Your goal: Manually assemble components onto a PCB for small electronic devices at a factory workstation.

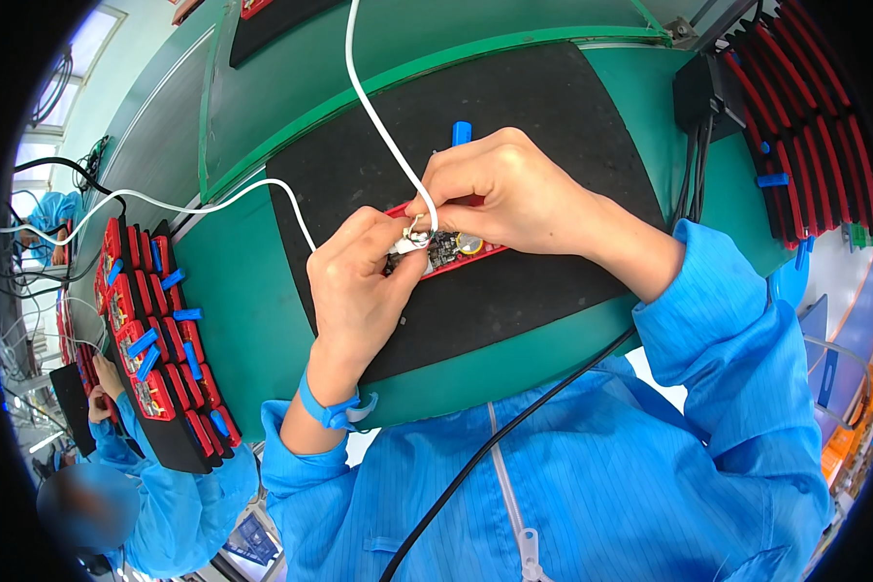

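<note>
A circuit board (444, 254) in a red frame lies on the black mat, partly hidden by both hands. It carries a round yellow-rimmed part (468, 242). My left hand (359, 281) is closed, thumb and forefinger pinching a small white connector (414, 240) at the board's left end. My right hand (509, 194) is also closed, its fingertips pressed together just above the connector, by thin light-coloured wires. What those right fingertips hold is hidden. A white cable (383, 131) comes down from above and bends between the two hands.
The black mat (543, 291) covers part of the green table. Black trays with red-framed boards (170, 359) stand at left, more red frames (795, 145) at right. A second white cable (223, 206) runs in from the left. At lower left a co-worker (179, 504) handles similar parts.
</note>
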`<state>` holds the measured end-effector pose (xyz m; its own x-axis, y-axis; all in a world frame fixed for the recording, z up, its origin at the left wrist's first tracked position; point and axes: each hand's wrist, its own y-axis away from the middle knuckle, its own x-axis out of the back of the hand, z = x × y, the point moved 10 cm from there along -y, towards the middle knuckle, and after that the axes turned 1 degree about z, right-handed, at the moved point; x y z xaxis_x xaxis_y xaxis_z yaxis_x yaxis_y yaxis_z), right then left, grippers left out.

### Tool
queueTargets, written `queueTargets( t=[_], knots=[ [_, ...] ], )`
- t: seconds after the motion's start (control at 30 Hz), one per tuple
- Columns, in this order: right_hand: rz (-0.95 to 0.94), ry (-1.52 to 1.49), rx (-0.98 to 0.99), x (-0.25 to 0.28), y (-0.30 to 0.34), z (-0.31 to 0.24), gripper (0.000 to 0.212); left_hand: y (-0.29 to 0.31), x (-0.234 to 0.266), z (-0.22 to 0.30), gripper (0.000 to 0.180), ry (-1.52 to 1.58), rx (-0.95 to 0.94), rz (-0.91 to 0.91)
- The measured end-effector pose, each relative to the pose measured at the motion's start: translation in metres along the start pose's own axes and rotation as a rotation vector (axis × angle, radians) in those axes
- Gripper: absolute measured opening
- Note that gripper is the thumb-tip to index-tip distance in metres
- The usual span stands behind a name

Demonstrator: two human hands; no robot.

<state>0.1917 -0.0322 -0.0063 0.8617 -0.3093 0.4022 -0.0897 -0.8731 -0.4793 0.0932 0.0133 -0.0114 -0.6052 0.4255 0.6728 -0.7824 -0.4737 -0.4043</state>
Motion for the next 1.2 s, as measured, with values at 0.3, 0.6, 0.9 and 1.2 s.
queueTargets(
  t=[0.3,0.6,0.9,1.2],
  knots=[
    [-0.08,0.015,-0.04,-0.003,-0.002,0.003,0.008,-0.001,0.0,0.003,0.015,-0.017,-0.014,-0.012],
    [-0.109,-0.008,-0.043,-0.004,-0.003,0.002,0.009,-0.003,-0.002,0.002,0.012,-0.025,0.003,-0.043],
    [-0.135,0.043,-0.018,-0.005,-0.006,-0.001,0.008,-0.003,-0.001,-0.002,0.008,-0.006,0.039,-0.048],
    [-0.134,0.104,0.023,-0.005,-0.002,-0.004,0.006,0.007,0.031,-0.023,0.025,-0.052,0.253,-0.152]
  ],
)
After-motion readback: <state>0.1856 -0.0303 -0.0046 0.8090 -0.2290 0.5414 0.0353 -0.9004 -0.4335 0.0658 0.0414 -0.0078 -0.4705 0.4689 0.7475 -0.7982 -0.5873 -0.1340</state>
